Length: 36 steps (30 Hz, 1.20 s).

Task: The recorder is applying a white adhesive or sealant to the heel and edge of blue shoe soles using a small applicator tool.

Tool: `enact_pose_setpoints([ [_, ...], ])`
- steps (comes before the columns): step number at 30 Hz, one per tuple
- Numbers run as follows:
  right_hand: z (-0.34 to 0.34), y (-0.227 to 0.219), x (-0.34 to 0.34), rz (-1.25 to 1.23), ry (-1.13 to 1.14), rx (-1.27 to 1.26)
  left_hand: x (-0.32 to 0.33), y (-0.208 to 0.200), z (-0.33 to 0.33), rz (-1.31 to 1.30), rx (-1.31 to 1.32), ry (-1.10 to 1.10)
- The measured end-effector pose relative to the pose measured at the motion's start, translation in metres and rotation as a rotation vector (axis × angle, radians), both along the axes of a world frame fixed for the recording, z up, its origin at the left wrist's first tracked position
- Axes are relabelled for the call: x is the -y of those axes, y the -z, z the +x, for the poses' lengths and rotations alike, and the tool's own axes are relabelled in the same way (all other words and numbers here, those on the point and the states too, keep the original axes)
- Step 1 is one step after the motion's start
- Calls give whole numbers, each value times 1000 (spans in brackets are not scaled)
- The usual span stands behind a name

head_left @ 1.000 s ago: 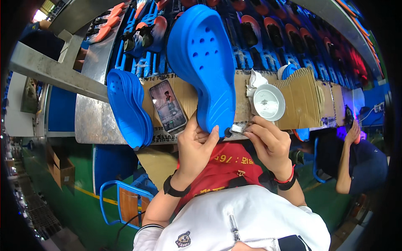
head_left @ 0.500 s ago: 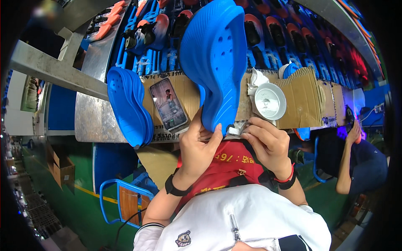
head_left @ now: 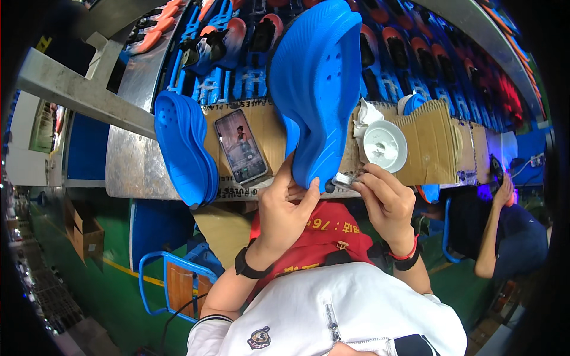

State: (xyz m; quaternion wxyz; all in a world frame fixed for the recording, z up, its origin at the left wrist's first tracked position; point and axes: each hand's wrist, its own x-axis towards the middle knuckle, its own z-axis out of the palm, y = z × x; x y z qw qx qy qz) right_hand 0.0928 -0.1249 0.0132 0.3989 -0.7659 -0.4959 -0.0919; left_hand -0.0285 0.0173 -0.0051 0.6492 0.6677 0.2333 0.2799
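Observation:
A large blue foam shoe sole (head_left: 323, 89) stands lengthwise before me, with small round holes toward its far end. My left hand (head_left: 285, 202) is closed on its narrow near end, thumb along the edge. My right hand (head_left: 386, 202) pinches a small whitish, shiny piece (head_left: 343, 178) with a dark end, right beside that tip of the sole; I cannot tell whether they touch. Beyond my right fingers sits a round white bowl (head_left: 385, 146) with a little whitish stuff inside. A stack of blue soles (head_left: 183, 142) lies on the left of the table.
A phone (head_left: 241, 146) showing a picture lies on cardboard (head_left: 273, 127) covering the worktable. Crumpled white paper (head_left: 367, 113) and a torn cardboard flap (head_left: 427, 142) flank the bowl. Racks of orange-and-black shoes (head_left: 395, 47) stand behind. A metal bar (head_left: 83, 95) crosses at left; another person's arm (head_left: 491, 225) is at right.
The sole has shifted slightly right and tilted with my left hand. My right hand has moved a little right with the whitish piece, whose dark end now shows.

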Motion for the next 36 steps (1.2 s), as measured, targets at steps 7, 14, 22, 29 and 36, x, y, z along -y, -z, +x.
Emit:
enact_pose_setpoints([
  [7,4,-5,11,68,104,-82,-2,-5,1,38,9,21],
  [14,16,-8,26,139,182,-111,-30,-80,6,-198,226,178],
  [22,19,-6,39,198,253,-119,-104,-216,120,-79,482,442],
  [29,17,-11,32,174,192,-157,-213,-257,151,-125,568,442],
  [36,28,8,38,128,225,-122,-143,-115,-5,625,47,-249],
])
